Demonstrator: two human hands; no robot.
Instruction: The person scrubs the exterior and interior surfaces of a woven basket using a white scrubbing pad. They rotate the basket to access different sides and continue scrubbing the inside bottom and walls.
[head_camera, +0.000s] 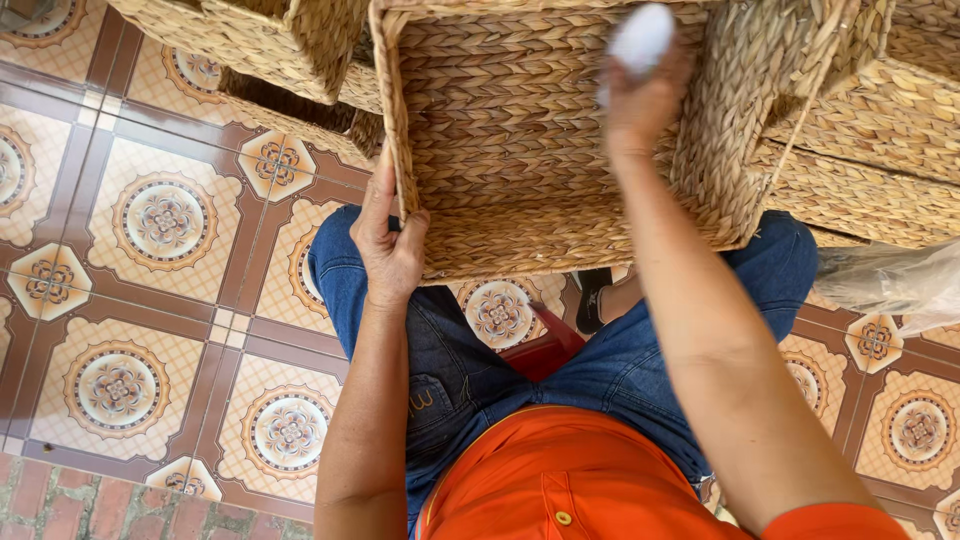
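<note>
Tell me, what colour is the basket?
The woven basket is straw-tan, a braided pattern, seen best from the head view.

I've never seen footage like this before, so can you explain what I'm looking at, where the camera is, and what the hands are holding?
There is no machine here: this is one picture from a camera worn on a person's head, looking straight down at their own two bare hands. The person sits in blue jeans and an orange shirt, on what looks like a low red stool. The left hand grips the rim of a rectangular woven basket resting over the knees, its opening tipped toward the camera. The right hand reaches inside it, closed on a small white object, too blurred to identify. More woven baskets are stacked around. Below is a patterned tile floor.
</note>
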